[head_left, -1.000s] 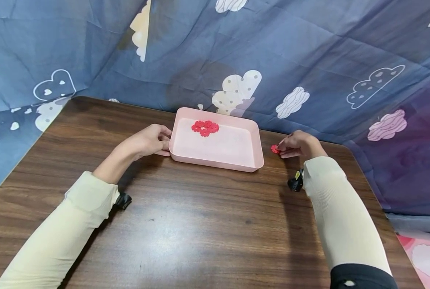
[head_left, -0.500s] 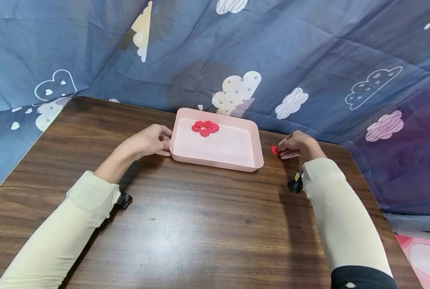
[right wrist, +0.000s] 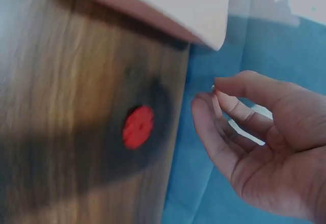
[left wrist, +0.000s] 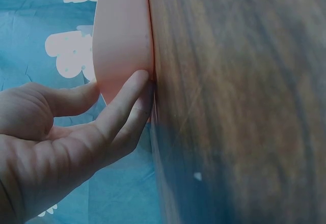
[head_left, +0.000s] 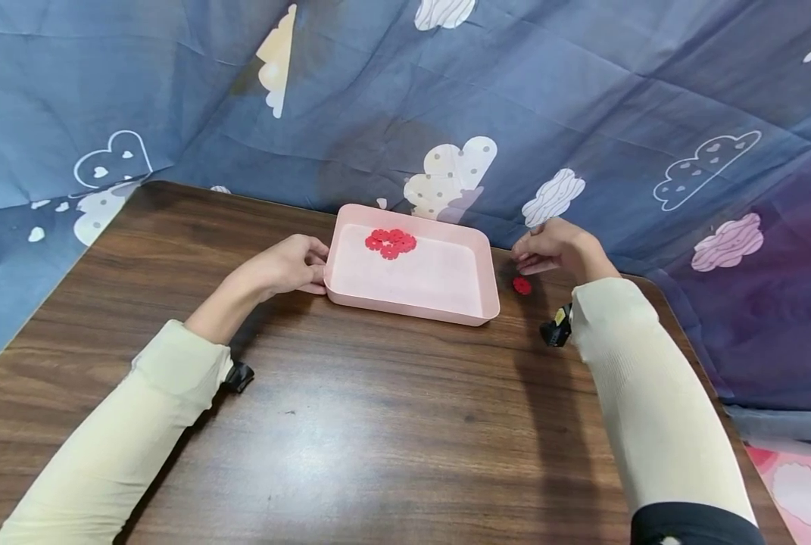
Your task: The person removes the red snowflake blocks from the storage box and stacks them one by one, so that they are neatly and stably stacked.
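Head view: bright, mostly sharp. White glare occupies the near part of the table (head_left: 405, 409); a dark shadow lies left of the right sleeve (head_left: 657, 393). Left wrist view: dim, hazy, bluish. Right wrist view: dim; red disc (right wrist: 138, 127) and table surface blurred, shadow surrounding the disc.

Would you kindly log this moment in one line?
left hand: touching pink tray; right hand: apart from lone red disc on table; red discs: clustered in tray
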{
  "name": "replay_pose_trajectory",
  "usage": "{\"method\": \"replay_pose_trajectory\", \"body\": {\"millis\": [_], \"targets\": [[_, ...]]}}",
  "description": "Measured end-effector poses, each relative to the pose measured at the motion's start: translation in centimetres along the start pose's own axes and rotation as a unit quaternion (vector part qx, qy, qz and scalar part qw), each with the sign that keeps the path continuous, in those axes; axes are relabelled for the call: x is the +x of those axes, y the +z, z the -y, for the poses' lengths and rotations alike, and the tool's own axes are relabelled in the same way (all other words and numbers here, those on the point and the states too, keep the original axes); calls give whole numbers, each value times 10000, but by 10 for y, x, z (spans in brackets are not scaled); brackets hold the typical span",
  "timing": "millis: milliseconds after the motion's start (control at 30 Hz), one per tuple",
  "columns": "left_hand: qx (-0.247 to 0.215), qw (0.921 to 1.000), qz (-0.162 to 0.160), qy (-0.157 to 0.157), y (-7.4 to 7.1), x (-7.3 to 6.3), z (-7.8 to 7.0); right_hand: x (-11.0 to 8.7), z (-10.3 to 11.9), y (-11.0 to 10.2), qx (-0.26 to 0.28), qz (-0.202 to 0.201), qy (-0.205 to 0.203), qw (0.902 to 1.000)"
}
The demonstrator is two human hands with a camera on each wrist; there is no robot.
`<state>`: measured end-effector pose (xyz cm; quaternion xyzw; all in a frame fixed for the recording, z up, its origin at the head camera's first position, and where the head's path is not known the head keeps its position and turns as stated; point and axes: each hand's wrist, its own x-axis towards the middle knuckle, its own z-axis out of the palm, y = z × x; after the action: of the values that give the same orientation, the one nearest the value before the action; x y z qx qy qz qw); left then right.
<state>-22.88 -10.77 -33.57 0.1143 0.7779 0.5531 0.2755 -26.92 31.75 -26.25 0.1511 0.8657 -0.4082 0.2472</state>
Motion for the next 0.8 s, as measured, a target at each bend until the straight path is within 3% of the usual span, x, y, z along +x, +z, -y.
{"method": "replay_pose_trajectory", "body": {"millis": [467,800], "targets": [[-10,10000,-46,-13,0,4,3,19,70,57,-724,153,-270,9969],[15,9999,-95,-36,-2,6,5,35,95,102,-625,259,-492,9965]]}}
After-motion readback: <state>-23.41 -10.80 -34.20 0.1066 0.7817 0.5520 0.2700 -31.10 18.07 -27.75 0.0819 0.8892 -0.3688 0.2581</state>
